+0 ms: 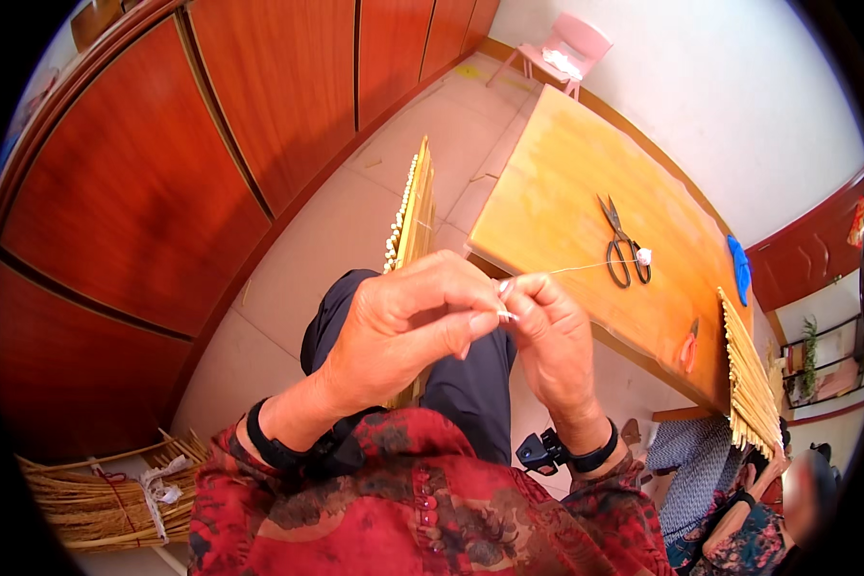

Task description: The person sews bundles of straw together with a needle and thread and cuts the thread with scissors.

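Observation:
My left hand [417, 313] and my right hand [553, 335] meet in front of my lap, fingertips nearly touching. Between them is a small white piece [507, 315], seemingly part of the thread; its exact form is too small to tell. From my right fingers a thin white thread [590, 267] runs to a small ball of thread [644, 257] on the wooden table. Below and behind my left hand, a flat panel of stalks laid side by side [419, 209] stands on edge between my legs, partly hidden by the hand. White cut ends line its left side.
Black-handled scissors [619, 241], red-handled pliers [690, 347] and a blue cloth [739, 270] lie on the table [547, 187]. Another person [741, 511] holds a stalk panel [749, 381] at right. Bundled stalks [108, 504] lie lower left, beside red cabinets [129, 158]. A pink chair [565, 47] stands behind.

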